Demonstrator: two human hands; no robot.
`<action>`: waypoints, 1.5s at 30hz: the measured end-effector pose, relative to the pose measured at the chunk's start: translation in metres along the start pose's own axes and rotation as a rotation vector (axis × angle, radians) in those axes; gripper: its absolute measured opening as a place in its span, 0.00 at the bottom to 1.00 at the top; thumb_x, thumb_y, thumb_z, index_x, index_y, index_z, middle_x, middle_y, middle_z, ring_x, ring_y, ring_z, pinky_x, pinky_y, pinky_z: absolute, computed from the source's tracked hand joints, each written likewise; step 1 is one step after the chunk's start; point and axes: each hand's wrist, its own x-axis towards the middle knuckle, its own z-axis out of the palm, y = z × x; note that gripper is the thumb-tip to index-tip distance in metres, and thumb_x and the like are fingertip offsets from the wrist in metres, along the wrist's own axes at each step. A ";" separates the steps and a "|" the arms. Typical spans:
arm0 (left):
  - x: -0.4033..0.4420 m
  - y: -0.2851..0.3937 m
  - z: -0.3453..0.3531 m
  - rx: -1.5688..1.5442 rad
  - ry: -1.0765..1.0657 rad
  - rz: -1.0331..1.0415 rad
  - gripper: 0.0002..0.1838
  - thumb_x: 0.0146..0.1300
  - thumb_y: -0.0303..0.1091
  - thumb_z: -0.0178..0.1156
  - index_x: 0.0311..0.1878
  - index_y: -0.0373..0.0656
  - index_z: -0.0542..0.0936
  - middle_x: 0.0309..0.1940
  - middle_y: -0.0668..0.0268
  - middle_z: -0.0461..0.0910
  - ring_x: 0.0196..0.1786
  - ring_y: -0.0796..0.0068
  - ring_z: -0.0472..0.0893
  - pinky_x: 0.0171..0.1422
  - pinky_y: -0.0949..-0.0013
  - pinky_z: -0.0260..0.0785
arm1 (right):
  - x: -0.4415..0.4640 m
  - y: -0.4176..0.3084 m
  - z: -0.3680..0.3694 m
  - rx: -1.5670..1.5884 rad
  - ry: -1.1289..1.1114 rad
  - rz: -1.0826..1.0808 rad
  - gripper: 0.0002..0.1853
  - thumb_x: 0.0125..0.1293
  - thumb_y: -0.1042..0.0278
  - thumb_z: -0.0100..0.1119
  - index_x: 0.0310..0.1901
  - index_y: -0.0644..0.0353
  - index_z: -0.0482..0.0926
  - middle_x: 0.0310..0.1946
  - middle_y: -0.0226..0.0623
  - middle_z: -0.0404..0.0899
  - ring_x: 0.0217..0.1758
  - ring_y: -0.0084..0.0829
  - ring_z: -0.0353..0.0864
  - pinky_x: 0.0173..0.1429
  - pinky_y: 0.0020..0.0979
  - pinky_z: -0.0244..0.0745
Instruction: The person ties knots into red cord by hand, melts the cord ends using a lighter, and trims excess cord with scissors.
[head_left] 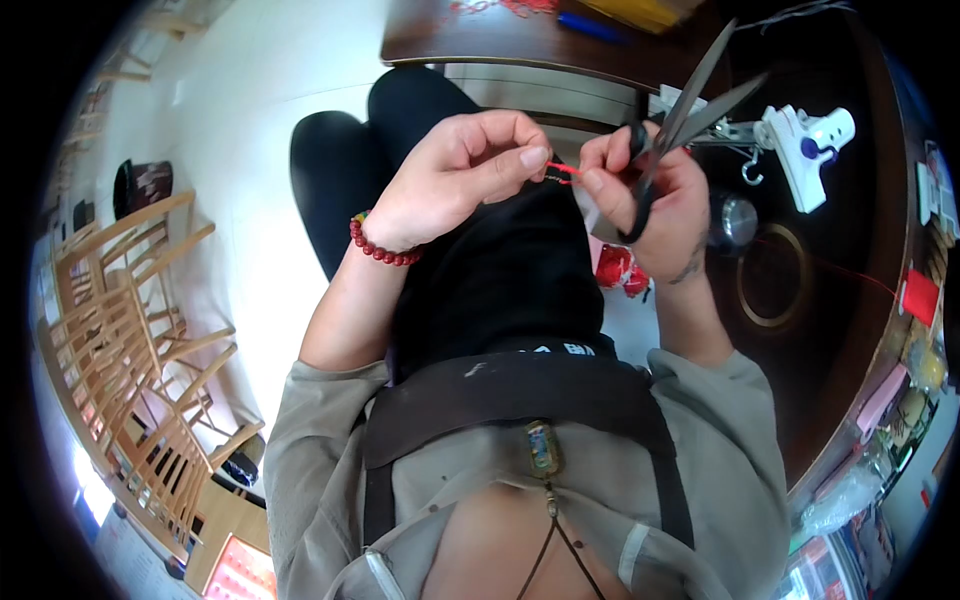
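A short piece of red cord (564, 170) runs between my two hands, above my lap. My left hand (455, 180), with a red bead bracelet on its wrist, pinches one end between thumb and forefinger. The thumb and forefinger of my right hand (668, 205) are at the cord's other end. Scissors (690, 110) hang on that same right hand, a black handle loop around its fingers. Their blades are spread apart and point up and away from the cord. The fingertips partly hide the cord's ends.
A dark wooden table (480, 40) lies ahead, bearing red cords (510, 8) and a blue pen (590, 27). On the dark surface at right are a white clamp (805, 150) and a metal-topped jar (738, 220). A red spool (920, 297) sits farther right. Wooden chairs (130, 340) stand left.
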 end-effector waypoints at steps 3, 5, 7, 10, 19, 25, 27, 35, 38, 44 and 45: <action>0.014 -0.028 0.009 0.141 -0.038 -0.057 0.07 0.70 0.32 0.54 0.39 0.38 0.75 0.30 0.76 0.72 0.26 0.93 0.61 0.28 0.84 0.51 | -0.030 0.018 -0.026 -0.348 0.102 0.016 0.11 0.57 0.82 0.62 0.34 0.61 0.68 0.35 0.35 0.77 0.38 0.21 0.74 0.45 0.23 0.70; 0.030 -0.066 0.018 0.203 -0.044 -0.035 0.08 0.68 0.32 0.57 0.38 0.35 0.77 0.27 0.75 0.73 0.30 0.90 0.67 0.34 0.82 0.61 | -0.051 0.035 -0.047 -0.447 0.165 -0.032 0.11 0.57 0.86 0.61 0.33 0.62 0.69 0.35 0.35 0.77 0.39 0.20 0.74 0.45 0.22 0.70; 0.050 -0.101 0.028 0.331 -0.095 -0.067 0.09 0.67 0.33 0.58 0.37 0.35 0.77 0.25 0.72 0.74 0.29 0.88 0.68 0.32 0.80 0.63 | -0.075 0.061 -0.071 -0.626 0.275 -0.066 0.10 0.57 0.85 0.61 0.33 0.62 0.70 0.36 0.34 0.78 0.38 0.19 0.75 0.45 0.21 0.71; 0.078 -0.139 0.054 0.305 -0.137 -0.116 0.08 0.68 0.31 0.57 0.39 0.35 0.78 0.27 0.74 0.75 0.30 0.89 0.70 0.34 0.80 0.64 | -0.097 0.082 -0.095 -0.761 0.423 -0.111 0.10 0.57 0.84 0.62 0.34 0.62 0.71 0.36 0.33 0.79 0.38 0.18 0.75 0.45 0.20 0.71; 0.149 -0.177 0.071 0.540 0.138 -0.028 0.10 0.64 0.33 0.61 0.37 0.33 0.80 0.24 0.67 0.78 0.25 0.85 0.71 0.32 0.75 0.68 | -0.070 0.130 -0.164 -0.777 0.714 -0.173 0.10 0.51 0.80 0.67 0.36 0.62 0.77 0.26 0.28 0.76 0.28 0.17 0.71 0.36 0.20 0.71; 0.159 -0.185 0.066 0.540 0.171 -0.054 0.10 0.63 0.33 0.62 0.36 0.34 0.81 0.23 0.69 0.78 0.24 0.86 0.70 0.29 0.75 0.66 | -0.057 0.149 -0.179 -0.683 0.704 -0.132 0.12 0.53 0.78 0.69 0.39 0.62 0.78 0.25 0.25 0.74 0.28 0.16 0.70 0.35 0.19 0.70; 0.160 -0.184 0.066 0.547 0.174 -0.066 0.09 0.63 0.33 0.62 0.37 0.34 0.81 0.25 0.69 0.78 0.25 0.87 0.70 0.30 0.76 0.66 | -0.058 0.148 -0.178 -0.638 0.705 -0.126 0.12 0.53 0.79 0.68 0.39 0.63 0.78 0.28 0.26 0.76 0.30 0.16 0.72 0.36 0.19 0.70; 0.144 -0.190 0.049 0.425 0.259 -0.059 0.08 0.66 0.29 0.59 0.46 0.37 0.78 0.37 0.70 0.78 0.34 0.85 0.74 0.39 0.79 0.69 | -0.072 0.117 -0.153 -0.776 0.654 -0.339 0.14 0.48 0.88 0.64 0.38 0.65 0.77 0.41 0.39 0.82 0.38 0.25 0.80 0.43 0.25 0.76; 0.132 -0.183 0.040 0.356 0.281 -0.067 0.08 0.67 0.30 0.57 0.46 0.38 0.77 0.34 0.72 0.76 0.31 0.88 0.70 0.34 0.81 0.64 | -0.072 0.110 -0.147 -1.028 0.530 -0.461 0.15 0.42 0.87 0.64 0.35 0.64 0.78 0.39 0.39 0.83 0.39 0.38 0.80 0.49 0.34 0.77; 0.119 -0.177 0.026 0.271 0.361 -0.069 0.07 0.66 0.29 0.58 0.44 0.37 0.78 0.32 0.71 0.77 0.30 0.86 0.72 0.35 0.79 0.66 | -0.068 0.110 -0.148 -1.137 0.409 -0.461 0.12 0.41 0.85 0.64 0.31 0.64 0.77 0.40 0.39 0.84 0.41 0.41 0.80 0.52 0.38 0.75; 0.117 -0.174 0.027 0.254 0.356 -0.063 0.07 0.67 0.29 0.57 0.45 0.39 0.78 0.31 0.73 0.75 0.29 0.88 0.69 0.33 0.81 0.63 | -0.068 0.110 -0.150 -1.147 0.388 -0.475 0.12 0.42 0.85 0.65 0.31 0.64 0.77 0.40 0.40 0.84 0.41 0.41 0.80 0.53 0.39 0.74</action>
